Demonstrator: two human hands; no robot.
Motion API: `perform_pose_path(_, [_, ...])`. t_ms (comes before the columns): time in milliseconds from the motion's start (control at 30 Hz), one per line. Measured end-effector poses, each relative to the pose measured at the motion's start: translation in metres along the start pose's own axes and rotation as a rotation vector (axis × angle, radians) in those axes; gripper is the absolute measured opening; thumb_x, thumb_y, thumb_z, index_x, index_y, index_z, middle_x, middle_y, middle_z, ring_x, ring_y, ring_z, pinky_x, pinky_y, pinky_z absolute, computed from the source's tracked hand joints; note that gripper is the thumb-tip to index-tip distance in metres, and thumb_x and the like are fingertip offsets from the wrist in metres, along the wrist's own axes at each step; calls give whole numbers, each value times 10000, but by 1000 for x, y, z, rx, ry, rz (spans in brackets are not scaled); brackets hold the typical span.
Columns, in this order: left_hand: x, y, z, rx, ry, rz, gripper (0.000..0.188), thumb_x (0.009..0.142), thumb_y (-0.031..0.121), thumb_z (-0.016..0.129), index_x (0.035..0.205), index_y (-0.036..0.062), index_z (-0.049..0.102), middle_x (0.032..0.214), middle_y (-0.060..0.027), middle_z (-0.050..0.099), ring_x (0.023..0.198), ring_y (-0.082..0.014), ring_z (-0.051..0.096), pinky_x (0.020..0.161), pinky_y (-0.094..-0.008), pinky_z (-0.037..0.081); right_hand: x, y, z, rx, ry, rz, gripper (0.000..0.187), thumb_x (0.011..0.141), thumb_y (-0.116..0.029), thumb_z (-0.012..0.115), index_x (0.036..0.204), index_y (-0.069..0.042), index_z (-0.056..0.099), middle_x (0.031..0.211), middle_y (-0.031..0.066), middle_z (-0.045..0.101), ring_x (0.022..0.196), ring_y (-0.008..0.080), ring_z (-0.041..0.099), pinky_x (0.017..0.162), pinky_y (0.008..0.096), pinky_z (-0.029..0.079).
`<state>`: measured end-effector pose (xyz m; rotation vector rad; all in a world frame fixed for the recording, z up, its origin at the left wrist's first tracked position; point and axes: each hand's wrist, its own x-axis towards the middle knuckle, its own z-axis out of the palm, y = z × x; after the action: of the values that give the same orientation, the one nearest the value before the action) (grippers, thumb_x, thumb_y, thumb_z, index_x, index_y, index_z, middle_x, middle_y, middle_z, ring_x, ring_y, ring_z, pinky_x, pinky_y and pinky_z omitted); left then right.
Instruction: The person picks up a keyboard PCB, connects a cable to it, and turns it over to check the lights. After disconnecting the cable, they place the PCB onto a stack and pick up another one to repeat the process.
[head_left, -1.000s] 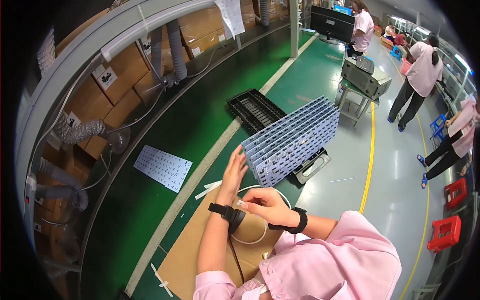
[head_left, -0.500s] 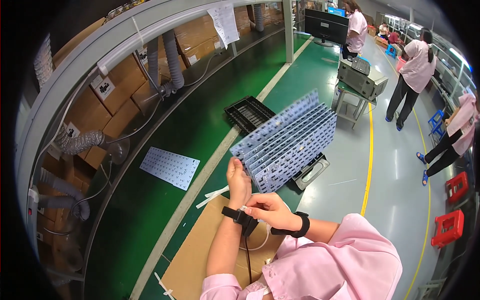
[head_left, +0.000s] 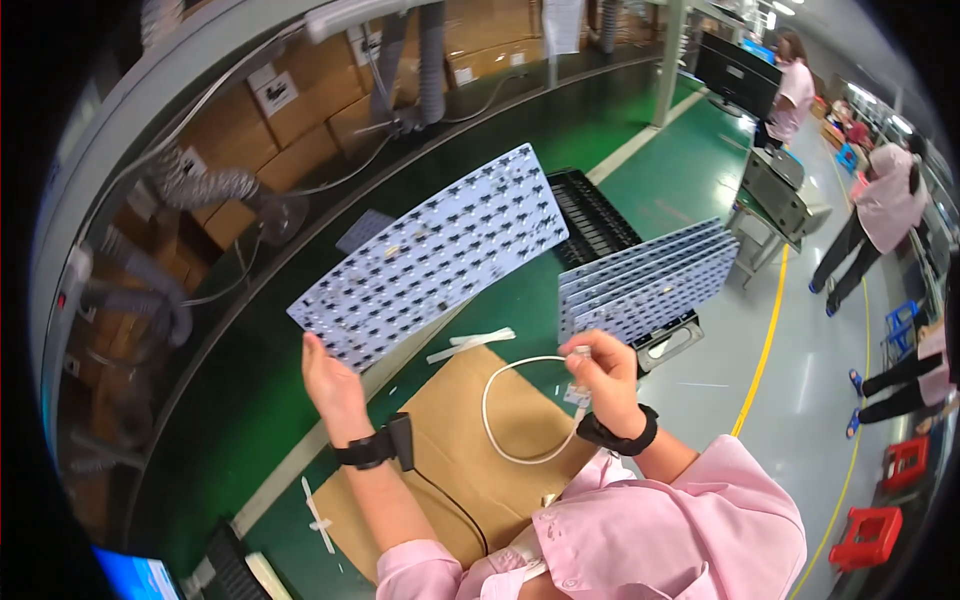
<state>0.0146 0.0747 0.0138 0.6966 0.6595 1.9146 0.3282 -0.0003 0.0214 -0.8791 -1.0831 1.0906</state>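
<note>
My left hand grips the near-left corner of a pale blue keyboard circuit board covered in rows of black marks. The board is tilted up over the bench. My right hand pinches the end of a white cable, which loops below it. A small pale connector piece shows under those fingers. Just beyond my right hand, several similar boards stand on edge in a row. Another board lies partly hidden behind the held one.
Brown cardboard covers the near bench, with white tape strips by its far edge. A black slotted tray sits behind the standing boards. Farther right are a monitor, red stools and people in pink shirts.
One board has come away from the row and moved left with my left hand. My hands have separated; my right hand now holds the cable end near the row.
</note>
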Motion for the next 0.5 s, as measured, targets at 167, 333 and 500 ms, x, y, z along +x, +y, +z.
perform_pose_path(167, [-5, 56, -47, 45, 101, -32, 228, 918, 155, 460, 1078, 9, 531, 1073, -64, 582, 984, -156, 544, 896, -302, 399, 7, -8, 14, -126, 34, 30, 110, 790, -63, 586, 879, -1, 567, 652, -55, 477, 567, 9, 369, 497, 175, 277])
perform_pose_path(333, [-9, 69, -62, 8, -49, -179, 250, 930, 164, 424, 1106, 15, 521, 1119, -80, 567, 1035, -183, 534, 914, -330, 405, 7, -3, 13, -242, -31, 4, 125, 793, -58, 577, 905, -3, 576, 651, -63, 457, 566, 13, 363, 502, 181, 274])
perform_pose_path(500, [-3, 59, -73, 83, -10, -194, 247, 919, 146, 440, 1101, -3, 517, 1084, -81, 581, 994, -183, 548, 898, -303, 403, 9, -5, 7, -250, -143, -10, 67, 799, -53, 597, 852, -12, 603, 643, -63, 499, 561, 3, 390, 493, 160, 281])
